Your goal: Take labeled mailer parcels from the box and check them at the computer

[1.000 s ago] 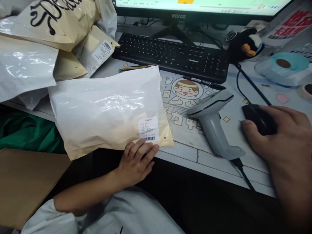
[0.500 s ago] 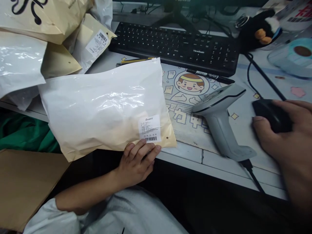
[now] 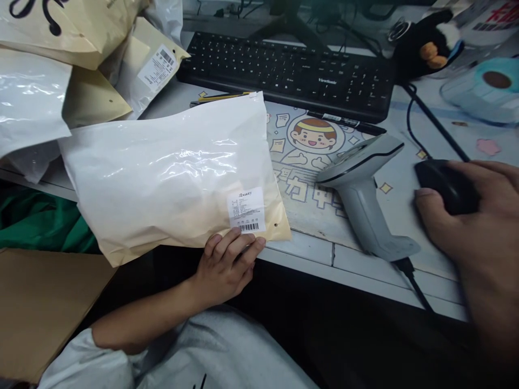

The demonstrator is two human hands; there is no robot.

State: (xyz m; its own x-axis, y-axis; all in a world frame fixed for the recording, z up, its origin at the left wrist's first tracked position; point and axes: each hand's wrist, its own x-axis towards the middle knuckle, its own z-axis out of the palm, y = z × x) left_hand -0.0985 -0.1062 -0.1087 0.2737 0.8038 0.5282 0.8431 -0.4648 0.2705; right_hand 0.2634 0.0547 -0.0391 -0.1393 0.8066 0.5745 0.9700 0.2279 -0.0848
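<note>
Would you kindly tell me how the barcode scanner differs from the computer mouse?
The scanner is mostly gray; the mouse is black. The scanner is larger and long-handled, the mouse compact and rounded. No hand touches the scanner; the right hand partly covers the mouse. Both rest on the desk.

The desk [image 3: 300, 248] is dimly lit in a cool tone, and the space beneath is swallowed by shadow. White glare is thrown off the plastic bag [image 3: 162, 178]. The right hand [image 3: 478, 232] is blurred and stretched near the edge.
</note>
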